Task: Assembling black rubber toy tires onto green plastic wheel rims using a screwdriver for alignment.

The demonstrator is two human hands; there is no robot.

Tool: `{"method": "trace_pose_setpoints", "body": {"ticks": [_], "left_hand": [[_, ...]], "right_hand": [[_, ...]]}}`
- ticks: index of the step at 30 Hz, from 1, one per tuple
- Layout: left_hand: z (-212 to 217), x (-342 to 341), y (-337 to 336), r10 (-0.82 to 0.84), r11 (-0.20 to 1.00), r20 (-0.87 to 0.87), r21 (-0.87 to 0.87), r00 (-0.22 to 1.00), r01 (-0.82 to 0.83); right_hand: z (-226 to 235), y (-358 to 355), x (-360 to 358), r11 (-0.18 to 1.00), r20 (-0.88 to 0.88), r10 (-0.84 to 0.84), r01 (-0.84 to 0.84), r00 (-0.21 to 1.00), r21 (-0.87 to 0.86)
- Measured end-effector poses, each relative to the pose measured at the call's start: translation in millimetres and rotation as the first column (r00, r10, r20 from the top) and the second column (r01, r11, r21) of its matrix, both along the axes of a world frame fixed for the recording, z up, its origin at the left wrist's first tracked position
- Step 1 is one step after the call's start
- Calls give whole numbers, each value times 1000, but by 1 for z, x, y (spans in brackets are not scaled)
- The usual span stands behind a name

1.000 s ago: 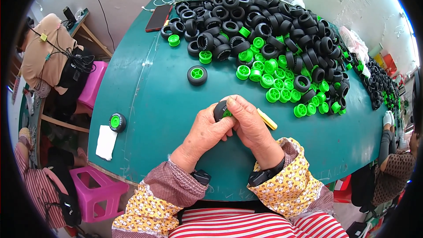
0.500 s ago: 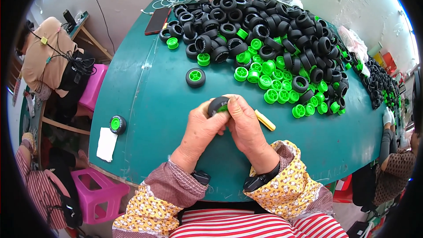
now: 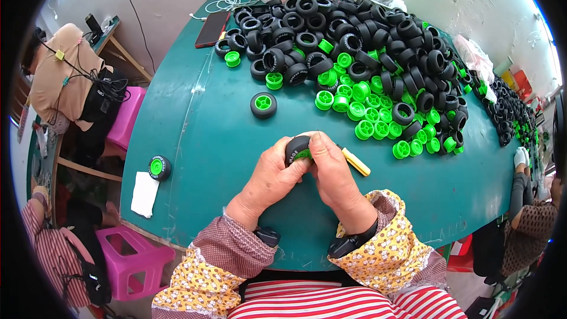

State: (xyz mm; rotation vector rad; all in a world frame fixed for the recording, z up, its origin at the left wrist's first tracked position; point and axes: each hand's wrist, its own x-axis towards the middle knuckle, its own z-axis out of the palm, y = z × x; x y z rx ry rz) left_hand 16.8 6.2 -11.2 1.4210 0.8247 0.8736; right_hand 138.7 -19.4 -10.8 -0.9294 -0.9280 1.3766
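Near the front edge of the teal table (image 3: 195,159), seen from the head camera, both hands meet over one small black toy tyre (image 3: 295,145) with a green hub showing inside it. Left hand (image 3: 273,176) comes up from the lower middle, wrist bent inward, fingers curled under the tyre and thumb pressed against its near side; its grip is closed on the tyre. Right hand (image 3: 332,172) leans in from the right, its fingers arched over the tyre's top and its grip likewise clamped on it, so the tyre sits between the two hands just above the table. A yellow tool (image 3: 357,162) lies on the table just beside the right hand. Farther back, a heap of black tyres (image 3: 354,29) and a spread of green hubs (image 3: 372,112) cover the table's far half. One finished wheel (image 3: 263,105) lies apart between heap and hands; another wheel (image 3: 159,167) sits near the left edge beside a white paper slip (image 3: 144,194).
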Motion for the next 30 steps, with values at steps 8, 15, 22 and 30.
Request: {"method": "trace_pose_setpoints", "body": {"ticks": [8,15,22,30], "left_hand": [[6,6,-4,133,991,-83,-15,988,-135],[2,3,-2,109,980,173,-182,979,-77],[20,10,0,-25,979,258,-189,966,76],[4,16,-1,-31,991,-78,-135,996,20]], "right_hand": [[-1,1,0,995,-121,16,-28,993,-98],[6,0,-9,984,95,-114,100,989,146],[7,-1,3,991,118,-103,91,988,101],[3,2,4,974,-219,-143,98,965,-202]]}}
